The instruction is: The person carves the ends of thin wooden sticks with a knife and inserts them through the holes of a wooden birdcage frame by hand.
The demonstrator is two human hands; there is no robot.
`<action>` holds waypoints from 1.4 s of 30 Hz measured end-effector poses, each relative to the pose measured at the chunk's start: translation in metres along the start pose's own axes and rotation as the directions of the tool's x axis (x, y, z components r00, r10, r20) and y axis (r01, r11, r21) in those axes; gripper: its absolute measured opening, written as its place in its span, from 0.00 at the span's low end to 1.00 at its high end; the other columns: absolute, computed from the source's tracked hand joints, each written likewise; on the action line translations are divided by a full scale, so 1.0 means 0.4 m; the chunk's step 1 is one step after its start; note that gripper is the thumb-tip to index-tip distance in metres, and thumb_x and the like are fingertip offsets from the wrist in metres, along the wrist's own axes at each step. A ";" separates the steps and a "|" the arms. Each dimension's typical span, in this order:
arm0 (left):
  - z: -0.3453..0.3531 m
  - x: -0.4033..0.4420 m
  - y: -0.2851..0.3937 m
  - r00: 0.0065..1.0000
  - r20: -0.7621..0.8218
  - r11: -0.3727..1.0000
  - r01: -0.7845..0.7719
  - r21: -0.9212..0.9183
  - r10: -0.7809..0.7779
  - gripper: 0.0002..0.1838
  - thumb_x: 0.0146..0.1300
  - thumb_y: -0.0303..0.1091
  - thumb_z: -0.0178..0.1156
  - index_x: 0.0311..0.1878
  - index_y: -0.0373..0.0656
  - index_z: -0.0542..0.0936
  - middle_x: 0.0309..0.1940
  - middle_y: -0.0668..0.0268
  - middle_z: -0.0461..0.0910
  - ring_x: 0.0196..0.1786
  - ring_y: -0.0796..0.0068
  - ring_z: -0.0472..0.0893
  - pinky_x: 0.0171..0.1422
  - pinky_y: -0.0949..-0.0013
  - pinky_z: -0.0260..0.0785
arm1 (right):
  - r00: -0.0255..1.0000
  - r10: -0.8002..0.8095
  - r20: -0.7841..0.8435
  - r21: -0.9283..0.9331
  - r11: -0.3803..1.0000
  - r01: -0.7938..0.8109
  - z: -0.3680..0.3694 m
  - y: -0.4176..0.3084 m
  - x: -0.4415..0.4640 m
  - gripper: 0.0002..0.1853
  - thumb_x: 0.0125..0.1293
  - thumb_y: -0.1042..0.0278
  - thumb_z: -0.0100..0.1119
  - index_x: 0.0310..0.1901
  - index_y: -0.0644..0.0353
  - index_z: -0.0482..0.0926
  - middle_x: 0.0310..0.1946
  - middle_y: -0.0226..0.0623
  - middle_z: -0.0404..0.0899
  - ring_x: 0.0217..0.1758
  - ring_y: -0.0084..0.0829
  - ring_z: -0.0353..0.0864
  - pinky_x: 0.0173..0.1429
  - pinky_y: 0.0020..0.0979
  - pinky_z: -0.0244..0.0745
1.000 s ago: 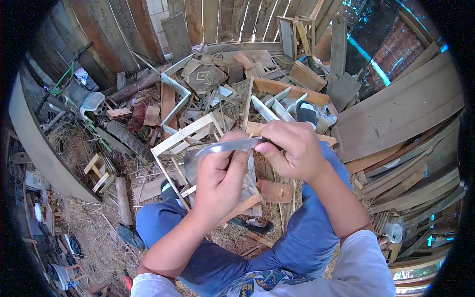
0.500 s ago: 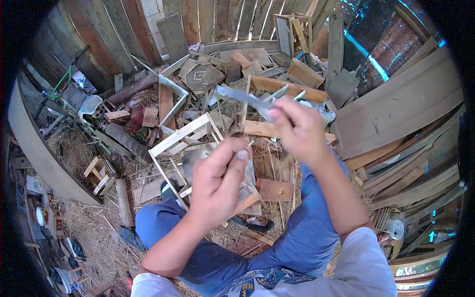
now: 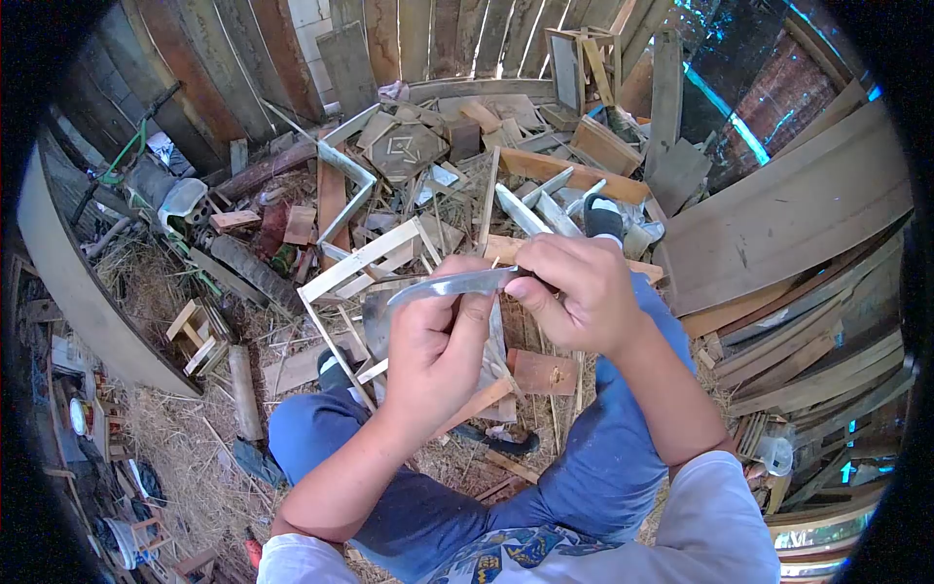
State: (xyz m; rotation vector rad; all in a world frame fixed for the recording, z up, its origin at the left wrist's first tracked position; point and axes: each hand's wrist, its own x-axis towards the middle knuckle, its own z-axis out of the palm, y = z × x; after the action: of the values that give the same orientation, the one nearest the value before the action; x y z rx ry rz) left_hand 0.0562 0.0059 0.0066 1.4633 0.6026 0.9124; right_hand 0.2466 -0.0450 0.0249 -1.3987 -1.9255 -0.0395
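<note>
- Your right hand point(image 3: 576, 294): grip clamped on the knife point(image 3: 452, 285), blade pointing left
- Your left hand point(image 3: 433, 346): grip pinched on a thin stick point(image 3: 494, 262), mostly hidden
- Blade crosses over left fingers, contact unclear; wooden frame point(image 3: 358, 261) lies beyond, on the floor

Two hands point(image 3: 433, 355), one knife point(image 3: 449, 285), seemingly one stick point(image 3: 494, 262).

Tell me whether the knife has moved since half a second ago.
Yes. Against the hexagonal board, the knife has shifted down the picture: its tip showed near the board's edge, and now the blade lies across the view of the left hand.
</note>
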 end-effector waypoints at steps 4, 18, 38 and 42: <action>0.003 -0.004 -0.008 1.000 -0.023 1.000 -0.005 -0.029 0.004 0.07 0.77 0.23 0.57 0.49 0.32 0.83 0.39 0.65 0.81 0.36 0.81 0.74 0.39 0.72 0.67 | 1.000 0.006 -0.013 -0.028 1.000 -0.006 0.001 0.000 -0.003 0.14 0.68 0.56 0.69 0.33 0.56 0.79 0.23 0.36 0.77 0.24 0.42 0.80 0.27 0.41 0.71; -0.001 -0.005 -0.007 0.996 0.031 0.992 0.085 -0.096 -0.082 0.07 0.82 0.31 0.54 0.47 0.39 0.77 0.22 0.79 0.66 0.26 0.91 0.64 0.29 0.77 0.55 | 0.951 0.216 -0.220 0.044 0.976 -0.211 -0.023 0.053 -0.006 0.10 0.71 0.61 0.67 0.36 0.58 0.81 0.24 0.40 0.76 0.24 0.45 0.78 0.29 0.40 0.71; -0.001 -0.013 -0.005 0.994 0.053 0.975 0.104 -0.197 -0.095 0.08 0.83 0.30 0.51 0.49 0.38 0.78 0.26 0.79 0.67 0.27 0.91 0.63 0.29 0.78 0.53 | 0.997 0.071 0.036 0.002 0.997 -0.071 0.000 0.001 -0.018 0.14 0.69 0.55 0.68 0.33 0.56 0.80 0.24 0.37 0.78 0.26 0.43 0.81 0.29 0.42 0.73; 0.001 -0.015 0.018 0.997 0.048 0.997 0.058 -0.046 -0.055 0.09 0.84 0.34 0.50 0.47 0.42 0.75 0.25 0.80 0.65 0.24 0.91 0.60 0.27 0.77 0.48 | 0.977 0.202 -0.073 -0.049 0.977 -0.205 -0.006 0.043 -0.012 0.12 0.70 0.58 0.67 0.34 0.57 0.80 0.24 0.39 0.78 0.26 0.44 0.81 0.29 0.41 0.73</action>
State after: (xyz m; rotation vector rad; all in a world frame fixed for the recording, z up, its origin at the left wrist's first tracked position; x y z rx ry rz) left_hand 0.0521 -0.0001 0.0124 1.4144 0.5809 0.8408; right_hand 0.2631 -0.0431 0.0172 -1.6053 -1.7291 -0.0426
